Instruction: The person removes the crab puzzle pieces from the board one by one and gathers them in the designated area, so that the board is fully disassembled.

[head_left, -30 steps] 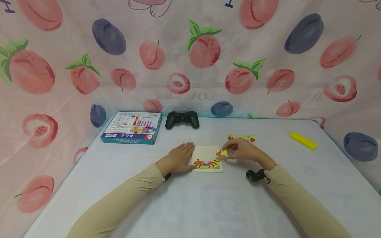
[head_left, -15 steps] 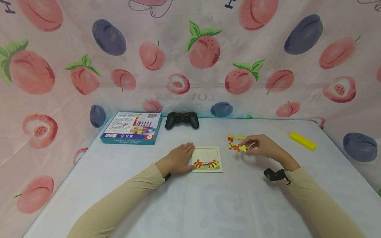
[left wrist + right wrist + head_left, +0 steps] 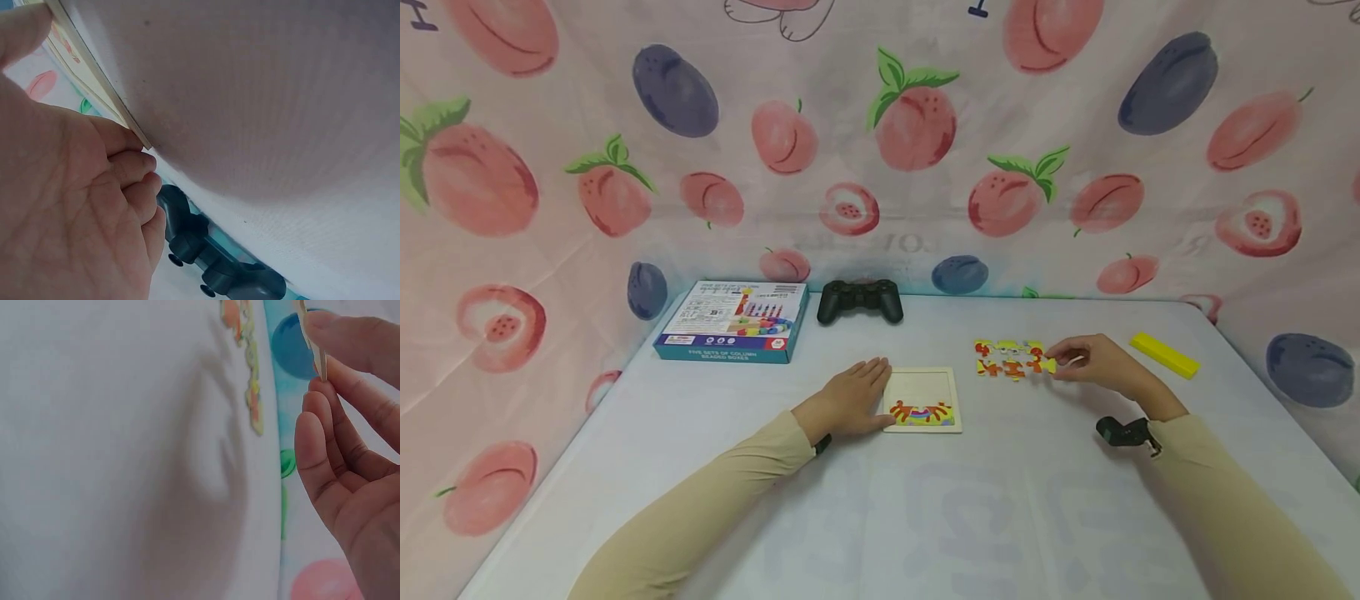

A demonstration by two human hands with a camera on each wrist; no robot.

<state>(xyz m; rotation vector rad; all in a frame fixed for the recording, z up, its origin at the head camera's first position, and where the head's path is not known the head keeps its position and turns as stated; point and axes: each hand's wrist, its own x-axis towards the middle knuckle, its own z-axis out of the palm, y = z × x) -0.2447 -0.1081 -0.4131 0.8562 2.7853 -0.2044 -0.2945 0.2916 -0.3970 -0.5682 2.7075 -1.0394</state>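
Note:
A wooden puzzle tray (image 3: pixel 921 385) lies mid-table, with joined pieces showing a rainbow (image 3: pixel 920 414) along its front part. My left hand (image 3: pixel 850 400) rests against the tray's left edge, thumb at the near corner and fingertips at the far one. To the right of the tray, my right hand (image 3: pixel 1093 362) pinches a small orange and yellow puzzle piece (image 3: pixel 1049 365) between thumb and forefinger. In the right wrist view this piece (image 3: pixel 320 359) is seen edge-on, off the table. Several loose puzzle pieces (image 3: pixel 1011 368) lie grouped just left of that hand.
A teal and white box (image 3: pixel 730 323) stands at the back left, beside a black game controller (image 3: pixel 859 302). A yellow bar (image 3: pixel 1164 356) lies at the right, beyond my right hand. A fruit-print cloth (image 3: pixel 880 200) hangs behind the table.
My right hand has carried the pinched puzzle piece from the tray's right edge rightwards, past the loose pieces to their right end. My left hand and the tray have stayed put.

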